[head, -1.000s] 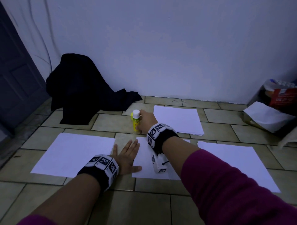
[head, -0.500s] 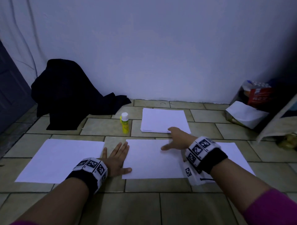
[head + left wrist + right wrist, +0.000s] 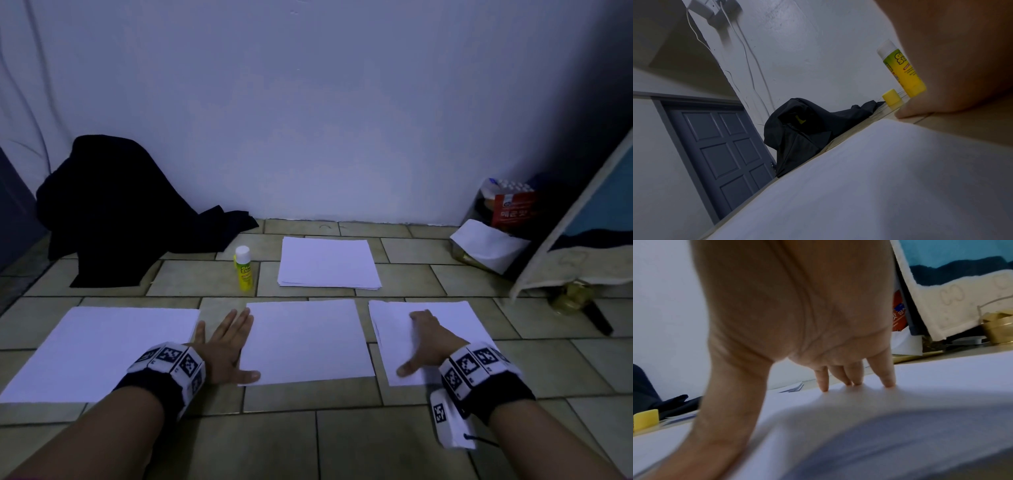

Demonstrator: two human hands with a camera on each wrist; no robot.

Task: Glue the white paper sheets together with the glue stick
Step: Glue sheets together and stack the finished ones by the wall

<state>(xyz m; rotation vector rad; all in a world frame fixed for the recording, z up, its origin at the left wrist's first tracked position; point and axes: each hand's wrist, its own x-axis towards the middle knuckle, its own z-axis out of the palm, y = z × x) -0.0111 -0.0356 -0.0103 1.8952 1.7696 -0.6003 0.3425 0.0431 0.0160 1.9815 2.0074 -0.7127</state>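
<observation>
Glue stick (image 3: pixel 243 269) is standing upright on the floor tiles, just left of the far paper stack (image 3: pixel 328 263). My left hand (image 3: pixel 224 346) lies flat, fingers spread, thumb on the middle sheet's (image 3: pixel 308 341) left edge. My right hand (image 3: pixel 424 344) has fingertips (image 3: pixel 889 382) pressing the right sheet (image 3: pixel 479 329), gripping nothing.
</observation>
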